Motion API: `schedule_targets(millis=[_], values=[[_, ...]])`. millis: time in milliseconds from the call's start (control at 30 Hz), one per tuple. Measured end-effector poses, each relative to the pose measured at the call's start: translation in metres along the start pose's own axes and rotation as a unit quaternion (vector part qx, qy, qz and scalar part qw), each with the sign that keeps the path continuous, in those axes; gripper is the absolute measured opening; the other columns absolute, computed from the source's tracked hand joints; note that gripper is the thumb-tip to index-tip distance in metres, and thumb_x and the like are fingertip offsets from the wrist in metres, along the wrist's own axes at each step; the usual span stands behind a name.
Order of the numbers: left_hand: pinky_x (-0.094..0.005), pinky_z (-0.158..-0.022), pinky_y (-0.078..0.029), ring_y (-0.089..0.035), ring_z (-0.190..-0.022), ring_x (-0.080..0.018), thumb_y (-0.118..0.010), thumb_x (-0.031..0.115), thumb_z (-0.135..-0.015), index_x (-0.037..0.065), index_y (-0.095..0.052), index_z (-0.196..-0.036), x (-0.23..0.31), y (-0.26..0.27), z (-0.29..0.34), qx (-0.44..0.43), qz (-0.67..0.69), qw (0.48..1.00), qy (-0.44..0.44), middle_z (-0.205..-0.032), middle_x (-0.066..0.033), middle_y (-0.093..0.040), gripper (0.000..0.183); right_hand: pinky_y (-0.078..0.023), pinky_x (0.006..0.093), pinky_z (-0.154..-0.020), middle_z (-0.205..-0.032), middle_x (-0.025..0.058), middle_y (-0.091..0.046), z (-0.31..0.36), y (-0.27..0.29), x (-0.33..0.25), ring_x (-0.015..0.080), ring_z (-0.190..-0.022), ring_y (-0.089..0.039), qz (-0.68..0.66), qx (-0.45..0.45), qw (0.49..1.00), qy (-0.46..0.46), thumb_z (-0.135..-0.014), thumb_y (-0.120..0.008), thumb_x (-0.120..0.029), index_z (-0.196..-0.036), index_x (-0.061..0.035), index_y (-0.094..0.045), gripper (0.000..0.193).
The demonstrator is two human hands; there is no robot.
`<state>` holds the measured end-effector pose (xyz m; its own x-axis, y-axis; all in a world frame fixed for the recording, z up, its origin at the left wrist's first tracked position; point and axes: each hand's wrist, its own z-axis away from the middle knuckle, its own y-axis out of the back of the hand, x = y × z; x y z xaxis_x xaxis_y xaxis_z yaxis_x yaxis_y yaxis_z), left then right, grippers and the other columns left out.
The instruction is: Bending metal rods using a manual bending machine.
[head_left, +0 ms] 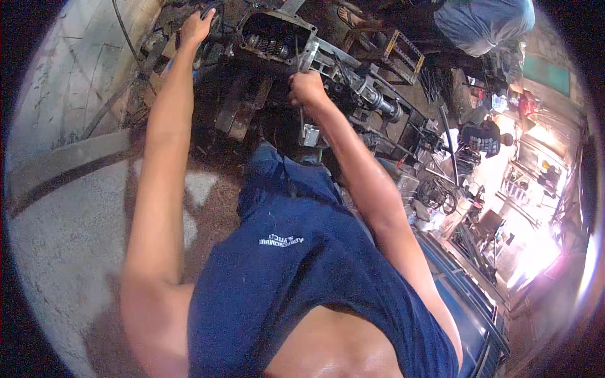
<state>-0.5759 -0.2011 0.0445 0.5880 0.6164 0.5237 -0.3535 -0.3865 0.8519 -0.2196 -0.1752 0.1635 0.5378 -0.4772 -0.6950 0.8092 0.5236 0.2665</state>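
At the top left, my left hand [196, 26] reaches out at full arm's length. Its fingers bend around something dark that I cannot make out, beside the open metal gearbox housing [276, 20]. Gears and shafts [270, 46] show inside that housing. My right hand [307, 87] is closed in a fist around a long thin metal rod [302, 118], just below the housing's right corner. The rod runs upright past the fist, and its upper end reaches the housing's edge; its kind is unclear. A pale metal casing with a shaft [378, 101] extends to the right of this hand.
Wooden blocks [238, 120] lie below the housing. A perforated metal frame [403, 57] stands at the upper right, near a person in grey clothing [482, 25]. Another person [485, 137] is farther right among scattered parts. A pale wall [69, 75] rises at left.
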Motion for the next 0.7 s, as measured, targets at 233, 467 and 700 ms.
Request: schedule_targets(millis=[233,467,700], values=[[-0.0499,-0.083,-0.044,-0.059,-0.096,-0.0445,-0.045,0.061,-0.089,0.0,-0.062,-0.108,-0.005,-0.006,0.033,0.089,0.129,0.988,-0.006,-0.095,-0.0267,-0.064,0.066,-0.032,0.0291,-0.035,-0.06,0.0021,-0.049,0.003,0.042,-0.013,0.0137,-0.043,-0.045,0.015,-0.117,0.993,-0.01,-0.091,-0.045,-0.011,-0.089,-0.004,-0.055,0.013],[-0.0471,-0.083,-0.046,-0.061,-0.094,-0.0444,-0.046,0.061,-0.087,0.001,-0.066,-0.104,0.002,0.003,0.017,-0.008,0.117,0.993,-0.005,-0.093,-0.0276,-0.065,0.066,-0.024,0.0252,-0.036,-0.061,-0.0042,-0.035,0.036,0.017,-0.021,0.0081,-0.043,-0.031,-0.174,-0.136,0.968,-0.121,-0.093,-0.036,-0.01,-0.092,-0.0055,-0.048,0.012],[-0.0471,-0.093,-0.042,-0.057,-0.106,-0.0429,-0.045,0.065,-0.086,-0.005,-0.062,-0.108,0.021,0.007,0.027,0.001,0.034,0.998,0.062,-0.105,-0.0285,-0.063,0.075,-0.014,0.0236,-0.034,-0.056,-0.0036,-0.028,0.034,0.003,-0.041,0.0076,-0.039,-0.021,-0.396,-0.131,0.871,-0.261,-0.093,-0.033,-0.006,-0.083,-0.0072,-0.041,0.013]])
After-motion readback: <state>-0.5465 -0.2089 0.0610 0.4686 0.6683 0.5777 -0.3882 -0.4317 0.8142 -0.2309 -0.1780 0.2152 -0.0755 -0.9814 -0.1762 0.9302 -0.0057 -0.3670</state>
